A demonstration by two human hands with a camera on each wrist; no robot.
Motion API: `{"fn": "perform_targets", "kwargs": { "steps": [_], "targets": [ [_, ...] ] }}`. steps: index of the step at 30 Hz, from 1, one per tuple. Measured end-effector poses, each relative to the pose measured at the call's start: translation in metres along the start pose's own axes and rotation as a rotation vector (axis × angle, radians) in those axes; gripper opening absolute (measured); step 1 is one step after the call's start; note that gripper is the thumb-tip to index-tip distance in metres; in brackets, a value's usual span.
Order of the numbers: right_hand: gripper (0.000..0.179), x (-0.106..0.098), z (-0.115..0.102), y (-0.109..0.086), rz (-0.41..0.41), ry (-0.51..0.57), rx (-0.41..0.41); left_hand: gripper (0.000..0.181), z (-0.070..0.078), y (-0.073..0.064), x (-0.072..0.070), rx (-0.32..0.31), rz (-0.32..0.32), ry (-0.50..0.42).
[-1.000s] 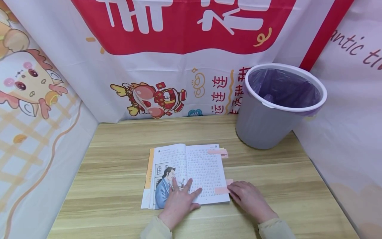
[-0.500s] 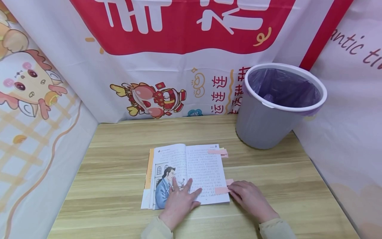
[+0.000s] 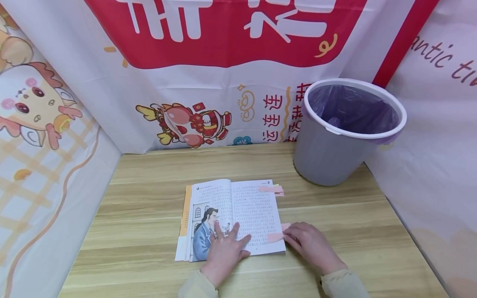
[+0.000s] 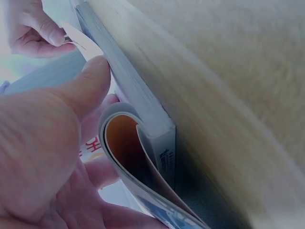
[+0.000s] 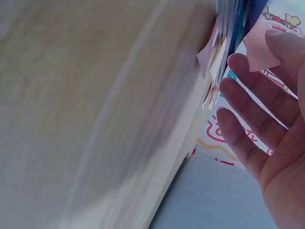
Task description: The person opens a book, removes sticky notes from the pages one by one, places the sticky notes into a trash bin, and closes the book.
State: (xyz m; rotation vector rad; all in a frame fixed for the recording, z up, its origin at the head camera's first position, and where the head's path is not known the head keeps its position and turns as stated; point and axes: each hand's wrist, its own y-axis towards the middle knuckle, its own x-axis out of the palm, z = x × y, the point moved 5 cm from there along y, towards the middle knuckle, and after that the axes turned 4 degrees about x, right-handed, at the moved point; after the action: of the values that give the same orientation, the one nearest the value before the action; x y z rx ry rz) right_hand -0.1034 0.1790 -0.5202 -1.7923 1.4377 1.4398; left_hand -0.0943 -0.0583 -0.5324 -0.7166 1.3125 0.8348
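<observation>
An open book (image 3: 253,211) lies on the table, an illustration on its left page and printed text on its right. With fingers spread, my left hand (image 3: 224,253) rests across the lower pages near the spine. My right hand (image 3: 311,246) is at the book's lower right edge, pinching the outer end of a pink sticky note (image 3: 275,237) that lies on the right page. In the right wrist view, the thumb presses on this pink note (image 5: 261,47), while the other fingers extend below it. Another pink sticky note (image 3: 285,226) sticks out just above.
More pink sticky notes (image 3: 275,189) stick out at the book's upper right. A grey bin (image 3: 328,157) with a purple liner stands at the table's back right. Printed cloth (image 3: 208,78) hangs behind and at both sides of the wooden table (image 3: 149,169).
The head view has shifted very slightly. Both hands keep their places, the left on the pages and the right at the pink sticky note.
</observation>
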Motion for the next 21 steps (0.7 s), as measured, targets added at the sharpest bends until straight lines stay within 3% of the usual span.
{"fn": "perform_targets", "kwargs": {
  "steps": [7, 21],
  "targets": [
    [0.008, -0.0032, -0.0021, 0.0049, 0.032, 0.035, -0.029, 0.05, 0.0007, 0.0004, 0.0, -0.001, 0.0, 0.002],
    [0.007, -0.0022, 0.0017, 0.0082, 0.002, 0.037, 0.032, 0.049, 0.0029, 0.003, -0.0009, -0.018, 0.017, 0.026]
  ]
}}
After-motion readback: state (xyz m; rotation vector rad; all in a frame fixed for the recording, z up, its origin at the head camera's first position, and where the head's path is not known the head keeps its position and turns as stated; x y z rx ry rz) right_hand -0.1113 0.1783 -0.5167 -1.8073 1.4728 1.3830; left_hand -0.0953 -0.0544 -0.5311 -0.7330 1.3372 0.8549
